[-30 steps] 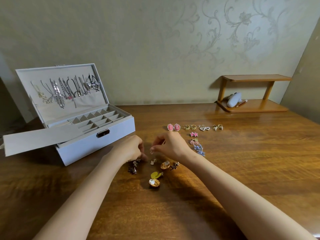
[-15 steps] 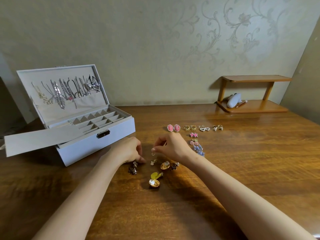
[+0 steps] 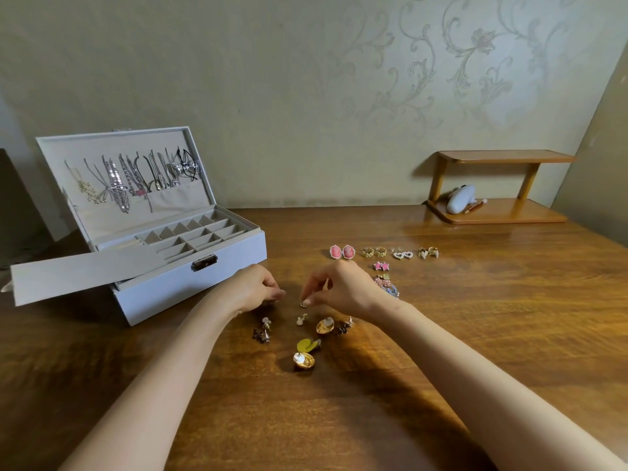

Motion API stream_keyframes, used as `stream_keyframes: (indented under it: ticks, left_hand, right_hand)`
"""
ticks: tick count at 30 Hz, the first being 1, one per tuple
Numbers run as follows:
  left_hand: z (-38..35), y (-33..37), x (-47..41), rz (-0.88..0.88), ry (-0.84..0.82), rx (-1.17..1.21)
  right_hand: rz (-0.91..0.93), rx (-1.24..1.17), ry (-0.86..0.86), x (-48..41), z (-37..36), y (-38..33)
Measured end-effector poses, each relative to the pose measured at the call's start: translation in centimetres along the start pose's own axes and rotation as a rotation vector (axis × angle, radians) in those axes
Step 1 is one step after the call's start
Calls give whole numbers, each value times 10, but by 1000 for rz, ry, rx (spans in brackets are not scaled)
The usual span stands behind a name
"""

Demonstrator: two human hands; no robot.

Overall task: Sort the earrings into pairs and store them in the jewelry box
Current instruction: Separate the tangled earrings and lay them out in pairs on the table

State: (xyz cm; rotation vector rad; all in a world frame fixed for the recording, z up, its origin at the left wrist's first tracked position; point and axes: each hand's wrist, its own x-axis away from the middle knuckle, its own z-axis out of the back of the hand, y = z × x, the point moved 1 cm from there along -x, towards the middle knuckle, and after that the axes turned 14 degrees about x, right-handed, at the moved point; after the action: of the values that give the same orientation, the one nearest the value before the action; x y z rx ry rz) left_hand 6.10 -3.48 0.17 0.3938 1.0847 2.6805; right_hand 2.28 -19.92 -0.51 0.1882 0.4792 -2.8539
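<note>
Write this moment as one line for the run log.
stage: pairing earrings | right hand: pinches small earring | left hand: fingers curled, hold unclear | jewelry box: open

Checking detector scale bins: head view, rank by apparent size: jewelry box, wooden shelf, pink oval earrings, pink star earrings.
1. jewelry box
2. wooden shelf (farther back, so true size unsure)
3. pink oval earrings
4. pink star earrings

The white jewelry box point(image 3: 190, 277) stands open at left, divided tray exposed. Paired earrings point(image 3: 342, 252) lie in rows to its right; unsorted earrings point(image 3: 306, 360) lie scattered nearer; the right hand point(image 3: 343, 290) pinches one small earring point(image 3: 303, 304).
</note>
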Motion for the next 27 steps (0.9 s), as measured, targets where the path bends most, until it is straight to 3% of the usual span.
stream_keyframes:
  ticks: [7, 18, 23, 27]
  left_hand:
    - [-4, 4, -1, 16, -22, 82]
    - [-1, 4, 3, -12, -41, 153]
    - [2, 1, 1, -39, -67, 166]
    - [3, -2, 1, -56, -44, 156]
  right_hand:
    - [37, 73, -91, 4, -3, -5]
    - [15, 102, -65, 2, -3, -2]
    - [-88, 60, 45, -4, -1, -1]
    - [-85, 68, -6, -7, -7, -4]
